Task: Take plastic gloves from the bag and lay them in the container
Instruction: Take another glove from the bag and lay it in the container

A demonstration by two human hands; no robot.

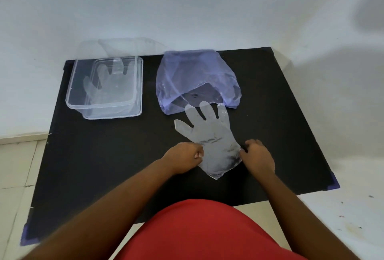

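Note:
A clear plastic glove [209,133] lies flat on the black table [104,155], its fingers pointing away toward the bag. My left hand [184,158] pinches the left edge of its cuff and my right hand [256,155] pinches the right edge. Behind the glove, a pale purple plastic bag [193,72] lies with its mouth open toward me. At the back left stands a clear rectangular container [72,97]; another clear glove [108,81] lies flat inside it.
Behind the container, a clear lid [124,45] leans on the white wall. The table's corners carry purple tape [333,182]. Pale floor tiles show at the left, and my red shirt fills the bottom of the view.

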